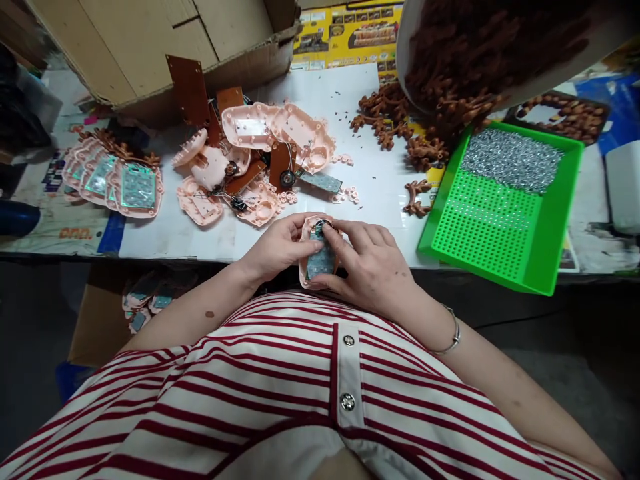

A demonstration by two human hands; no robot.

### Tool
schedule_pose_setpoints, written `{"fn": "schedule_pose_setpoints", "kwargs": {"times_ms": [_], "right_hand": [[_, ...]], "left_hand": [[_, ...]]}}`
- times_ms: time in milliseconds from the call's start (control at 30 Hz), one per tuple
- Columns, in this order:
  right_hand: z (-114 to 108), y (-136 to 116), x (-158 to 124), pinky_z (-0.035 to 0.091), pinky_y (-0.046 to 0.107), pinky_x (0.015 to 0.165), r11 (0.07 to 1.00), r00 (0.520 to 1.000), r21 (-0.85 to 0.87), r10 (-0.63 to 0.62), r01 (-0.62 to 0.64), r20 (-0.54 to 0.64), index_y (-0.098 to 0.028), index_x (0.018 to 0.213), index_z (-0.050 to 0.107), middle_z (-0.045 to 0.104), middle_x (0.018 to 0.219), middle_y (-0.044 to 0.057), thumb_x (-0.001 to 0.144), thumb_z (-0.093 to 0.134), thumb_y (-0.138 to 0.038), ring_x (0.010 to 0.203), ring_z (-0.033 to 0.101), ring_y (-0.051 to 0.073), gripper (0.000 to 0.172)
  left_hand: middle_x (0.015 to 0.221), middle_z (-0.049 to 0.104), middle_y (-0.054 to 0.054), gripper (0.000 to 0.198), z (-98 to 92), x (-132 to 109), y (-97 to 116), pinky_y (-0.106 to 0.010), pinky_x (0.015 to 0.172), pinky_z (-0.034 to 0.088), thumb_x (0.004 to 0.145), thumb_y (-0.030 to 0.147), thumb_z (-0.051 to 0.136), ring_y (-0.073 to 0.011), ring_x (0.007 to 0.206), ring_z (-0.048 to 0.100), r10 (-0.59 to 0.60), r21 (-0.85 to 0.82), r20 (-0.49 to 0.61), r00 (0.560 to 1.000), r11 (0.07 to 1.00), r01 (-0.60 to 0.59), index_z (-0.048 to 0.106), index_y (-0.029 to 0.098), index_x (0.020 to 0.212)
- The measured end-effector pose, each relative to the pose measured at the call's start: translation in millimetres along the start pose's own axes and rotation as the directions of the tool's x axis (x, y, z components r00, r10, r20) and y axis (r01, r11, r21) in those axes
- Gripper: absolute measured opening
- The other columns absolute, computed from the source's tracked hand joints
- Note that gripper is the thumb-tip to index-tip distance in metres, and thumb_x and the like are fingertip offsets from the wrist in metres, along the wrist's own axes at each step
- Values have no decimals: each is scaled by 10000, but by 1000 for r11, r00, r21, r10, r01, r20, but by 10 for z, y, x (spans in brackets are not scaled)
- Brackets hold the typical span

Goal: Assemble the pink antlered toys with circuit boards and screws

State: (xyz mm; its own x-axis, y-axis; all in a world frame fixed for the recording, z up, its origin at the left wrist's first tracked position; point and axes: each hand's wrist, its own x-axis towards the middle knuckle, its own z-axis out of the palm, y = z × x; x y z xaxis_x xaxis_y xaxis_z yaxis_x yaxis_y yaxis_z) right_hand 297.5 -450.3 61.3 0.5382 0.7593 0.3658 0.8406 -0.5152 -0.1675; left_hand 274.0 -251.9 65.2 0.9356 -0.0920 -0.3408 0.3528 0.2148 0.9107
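A pink plastic shell [304, 272] with a grey-green circuit board [320, 259] inside is held at the table's front edge, close to the body. My left hand [280, 247] grips the shell's left side, its thumb lying on the board. From the right, my right hand [367, 260] holds the shell, with fingertips pressed near the black round part and thin wires at the top and the thumb at the bottom edge. Behind the hands lie more pink shells [250, 127], brown boards [187, 90], a loose circuit board [320, 183] and small pink pieces [350, 194].
A green tray [533, 267] of small metal screws stands at the right. Brown branch-like parts [417, 198] lie behind, by a large tub [409, 67]. Filled shells [137, 187] are stacked at the left, near a cardboard box [125, 47]. Another box [95, 313] sits below the table.
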Motion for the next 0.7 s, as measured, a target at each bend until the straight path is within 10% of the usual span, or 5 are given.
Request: {"fn": "schedule_pose_setpoints", "kwargs": {"times_ms": [700], "right_hand": [[14, 110, -77, 441, 410, 935, 969, 944, -237, -18, -64, -329, -70, 1389, 577, 701, 1263, 228, 965, 566, -579, 1121, 597, 298, 662]], "left_hand": [[919, 717, -29, 428, 286, 137, 120, -291, 823, 503, 649, 227, 842, -169, 845, 657, -44, -173, 100, 994, 983, 61, 723, 170, 1056]]}}
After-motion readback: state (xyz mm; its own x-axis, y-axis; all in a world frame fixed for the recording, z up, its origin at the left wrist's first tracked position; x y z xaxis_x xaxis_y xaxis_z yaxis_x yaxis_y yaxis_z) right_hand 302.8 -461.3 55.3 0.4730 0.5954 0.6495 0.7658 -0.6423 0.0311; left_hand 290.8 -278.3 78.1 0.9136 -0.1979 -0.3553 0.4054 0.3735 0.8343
